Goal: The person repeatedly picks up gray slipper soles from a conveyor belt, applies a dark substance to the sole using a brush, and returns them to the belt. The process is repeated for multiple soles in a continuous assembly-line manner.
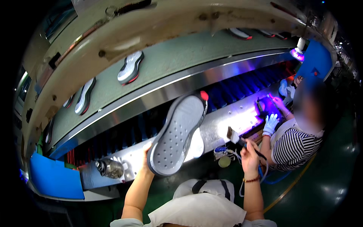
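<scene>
While our left grip (146, 152) clasps the sole (174, 140) by its edge, we have it raised before us, its grey, holed side in view, at the near side of the metal surface (216, 130). Our right grip (249, 157) is wrapped around a tool (242, 142). 1 bottle (110, 168) is on the surface, at left; other soles (131, 69) lie on the belt (177, 62).

A grey shoe sole (174, 130) with a dark rim, a red patch at its upper end and a face dotted with small round pits is held aslant in the left hand (146, 156), while a dark-handled tool (242, 142) is gripped in the right hand (249, 157).
</scene>
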Demonstrator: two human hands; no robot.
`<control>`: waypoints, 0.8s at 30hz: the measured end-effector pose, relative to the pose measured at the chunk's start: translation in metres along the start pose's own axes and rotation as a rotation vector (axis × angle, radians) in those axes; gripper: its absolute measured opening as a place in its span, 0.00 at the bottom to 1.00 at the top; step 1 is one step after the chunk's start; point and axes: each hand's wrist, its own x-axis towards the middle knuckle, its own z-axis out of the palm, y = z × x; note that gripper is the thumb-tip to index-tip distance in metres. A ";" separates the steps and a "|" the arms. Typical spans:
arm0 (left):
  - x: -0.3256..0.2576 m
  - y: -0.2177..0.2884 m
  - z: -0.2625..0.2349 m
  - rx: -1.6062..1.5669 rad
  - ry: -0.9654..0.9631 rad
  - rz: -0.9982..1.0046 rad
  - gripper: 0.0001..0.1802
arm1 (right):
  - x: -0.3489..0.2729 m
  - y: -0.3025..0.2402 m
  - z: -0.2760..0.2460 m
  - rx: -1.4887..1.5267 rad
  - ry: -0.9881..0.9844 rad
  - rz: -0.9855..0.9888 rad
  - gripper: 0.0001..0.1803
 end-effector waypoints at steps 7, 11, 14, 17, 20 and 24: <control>0.174 0.038 0.200 -0.401 -0.379 0.162 0.32 | -0.037 0.014 -0.016 -0.046 0.101 0.223 0.06; 0.248 0.038 0.191 -0.384 0.015 0.163 0.40 | -0.041 0.026 -0.009 -0.039 0.100 0.257 0.07; 0.224 0.021 0.167 -0.051 -0.210 0.135 0.36 | -0.041 0.029 -0.017 -0.051 0.114 0.281 0.06; 0.191 0.039 0.124 0.275 -0.191 0.215 0.29 | -0.041 0.037 -0.016 -0.115 0.110 0.328 0.05; 0.154 0.070 0.087 0.746 -0.073 0.504 0.21 | -0.039 0.049 -0.008 -0.109 0.081 0.363 0.05; 0.115 0.112 0.043 1.847 0.236 1.447 0.22 | -0.035 0.072 0.024 -0.164 0.028 0.457 0.06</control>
